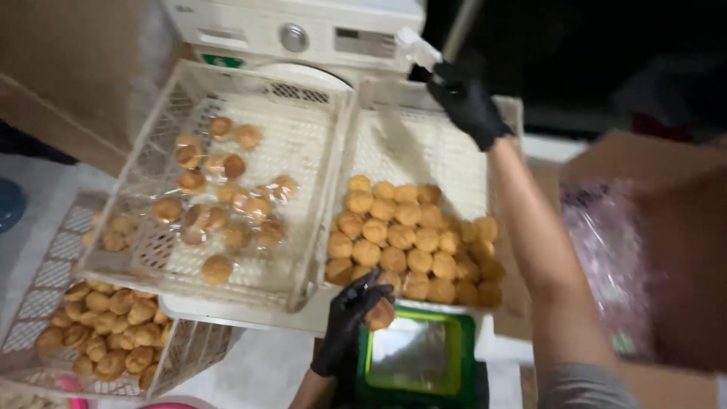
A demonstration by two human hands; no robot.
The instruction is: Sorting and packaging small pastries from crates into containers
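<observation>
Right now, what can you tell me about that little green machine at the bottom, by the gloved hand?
The green machine looks like a small scale: a dark green plastic body with a brighter green frame around a flat, shiny, pale top plate. It sits level at the bottom edge of the view, just below the crate of loose buns. The left hand, in a black glove, holds a bun over its upper left corner.
</observation>
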